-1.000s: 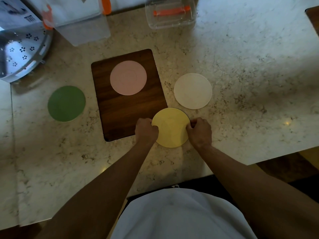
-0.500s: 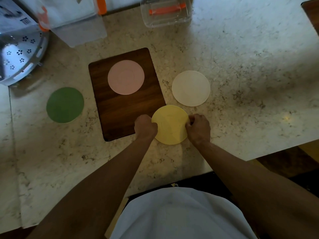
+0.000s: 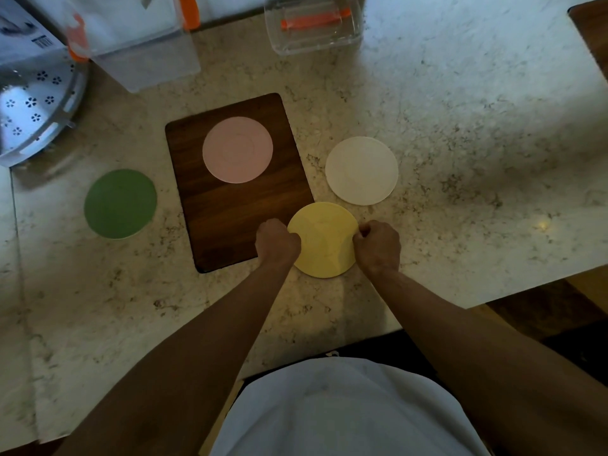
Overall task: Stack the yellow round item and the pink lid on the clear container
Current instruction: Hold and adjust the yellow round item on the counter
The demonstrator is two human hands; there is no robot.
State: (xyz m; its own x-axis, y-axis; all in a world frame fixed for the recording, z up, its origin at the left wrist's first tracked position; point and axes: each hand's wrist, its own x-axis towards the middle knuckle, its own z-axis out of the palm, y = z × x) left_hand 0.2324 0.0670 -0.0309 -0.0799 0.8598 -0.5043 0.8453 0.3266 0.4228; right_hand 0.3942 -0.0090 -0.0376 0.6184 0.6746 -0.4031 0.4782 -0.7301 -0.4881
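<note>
A yellow round item [image 3: 320, 236] lies flat on the marble counter, its left edge just overlapping the corner of a dark wooden board [image 3: 237, 205]. My left hand [image 3: 277, 242] pinches its left rim and my right hand [image 3: 377, 245] pinches its right rim, both with fingers curled. The pink lid [image 3: 237, 149] rests on the far part of the board, apart from both hands. A clear container [image 3: 314, 24] with an orange piece inside stands at the counter's far edge, well beyond my hands.
A white disc [image 3: 361, 170] lies just beyond the yellow one to the right, a green disc [image 3: 120, 204] at the left. A perforated metal colander [image 3: 33, 106] and a frosted plastic box [image 3: 138, 44] with orange clips stand at the far left. The counter's near edge [image 3: 493, 302] runs close on the right.
Both hands have stayed on the yellow item's rims. The item sits in nearly the same spot by the board's corner; only the view has shifted slightly.
</note>
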